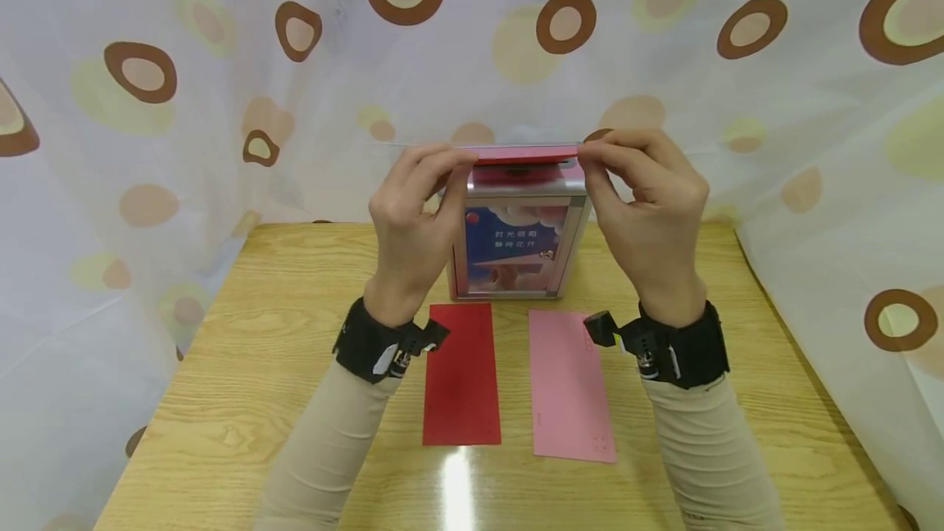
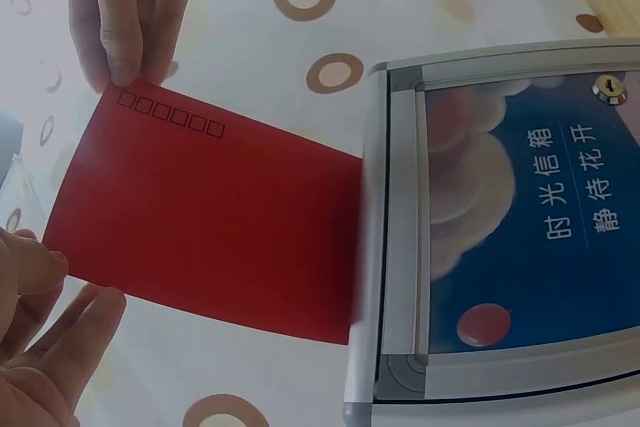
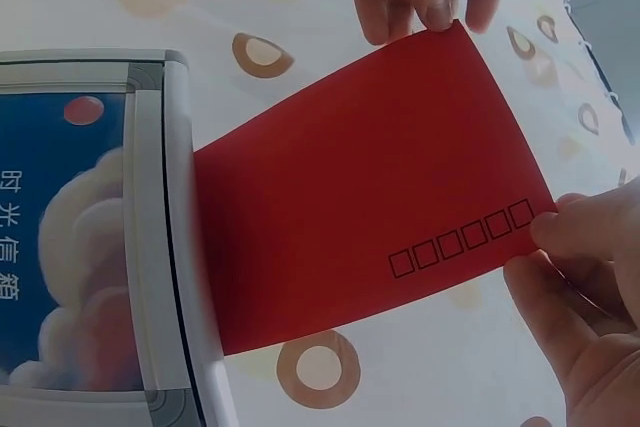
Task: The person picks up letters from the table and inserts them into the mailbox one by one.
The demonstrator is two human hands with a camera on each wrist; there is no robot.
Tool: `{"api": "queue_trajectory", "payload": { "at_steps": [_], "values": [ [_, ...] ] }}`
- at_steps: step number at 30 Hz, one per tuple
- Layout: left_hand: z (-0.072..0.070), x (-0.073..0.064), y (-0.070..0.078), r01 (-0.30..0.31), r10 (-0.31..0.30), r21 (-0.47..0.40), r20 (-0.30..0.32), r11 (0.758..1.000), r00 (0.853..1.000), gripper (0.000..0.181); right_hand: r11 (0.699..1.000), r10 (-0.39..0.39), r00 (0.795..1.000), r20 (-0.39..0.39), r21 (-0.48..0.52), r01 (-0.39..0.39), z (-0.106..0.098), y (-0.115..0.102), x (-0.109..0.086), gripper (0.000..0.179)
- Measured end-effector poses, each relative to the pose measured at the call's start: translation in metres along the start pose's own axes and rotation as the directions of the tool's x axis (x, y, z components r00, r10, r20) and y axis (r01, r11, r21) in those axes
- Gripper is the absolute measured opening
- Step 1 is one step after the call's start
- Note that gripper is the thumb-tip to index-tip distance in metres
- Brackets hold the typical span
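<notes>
A red envelope point(image 2: 210, 207) with a row of small printed squares stands at the top of a silver-framed letter box point(image 1: 514, 248). Its far end passes out of sight behind the box's top edge, so I cannot tell how deep it sits. My left hand point(image 1: 420, 224) pinches one outer corner of the envelope between thumb and fingers. At the opposite corner, my right hand point(image 1: 652, 215) pinches it too, as the right wrist view also shows. The box's front carries a blue picture panel with white characters and a small lock point(image 2: 610, 89).
Below the box, a second red envelope point(image 1: 461, 383) and a pink envelope point(image 1: 568, 383) lie side by side on the wooden table point(image 1: 295, 293). A white cloth point(image 1: 472, 97) with brown and yellow rings hangs behind and along both sides.
</notes>
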State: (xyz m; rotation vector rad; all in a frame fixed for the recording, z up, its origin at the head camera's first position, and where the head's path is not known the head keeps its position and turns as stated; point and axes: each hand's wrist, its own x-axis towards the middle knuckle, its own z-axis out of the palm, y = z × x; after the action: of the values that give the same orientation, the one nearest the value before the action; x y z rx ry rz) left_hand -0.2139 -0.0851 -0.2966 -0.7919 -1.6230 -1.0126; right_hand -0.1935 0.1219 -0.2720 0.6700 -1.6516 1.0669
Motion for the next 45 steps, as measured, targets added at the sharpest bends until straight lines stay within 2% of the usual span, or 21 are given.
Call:
{"api": "queue_trajectory", "payload": {
  "at_steps": [9, 19, 27, 32, 40, 45],
  "values": [
    [0.002, -0.002, -0.002, 0.011, -0.011, 0.002, 0.005, 1.0, 1.0, 0.011, 1.0, 0.001, 1.0, 0.01, -0.001, -0.001, 0.0, 0.007, -0.004, 0.007],
    [0.003, -0.004, -0.004, 0.018, -0.018, 0.002, 0.017, 1.0, 1.0, 0.011, 0.999, 0.023, 0.999, 0.026, -0.026, -0.023, 0.001, -0.002, -0.003, 0.009],
    [0.006, -0.008, -0.008, 0.041, -0.042, 0.013, 0.032, 0.999, 0.999, 0.013, 0.998, 0.033, 0.999, 0.039, -0.062, -0.03, 0.001, 0.016, -0.012, 0.009],
    [0.007, -0.009, -0.011, 0.051, -0.052, 0.035, 0.04, 0.998, 0.998, 0.014, 0.996, 0.04, 0.997, 0.073, -0.079, -0.034, 0.002, 0.027, -0.017, 0.01],
    [0.01, -0.013, -0.014, 0.054, -0.056, 0.034, 0.05, 0.998, 0.997, 0.014, 0.993, 0.055, 0.991, 0.125, -0.115, -0.041, 0.002, 0.034, -0.02, 0.014],
    [0.013, -0.016, -0.016, 0.076, -0.077, 0.03, 0.059, 0.997, 0.995, 0.015, 0.992, 0.076, 0.99, 0.116, -0.112, -0.063, 0.004, 0.037, -0.023, 0.013]
  ]
}}
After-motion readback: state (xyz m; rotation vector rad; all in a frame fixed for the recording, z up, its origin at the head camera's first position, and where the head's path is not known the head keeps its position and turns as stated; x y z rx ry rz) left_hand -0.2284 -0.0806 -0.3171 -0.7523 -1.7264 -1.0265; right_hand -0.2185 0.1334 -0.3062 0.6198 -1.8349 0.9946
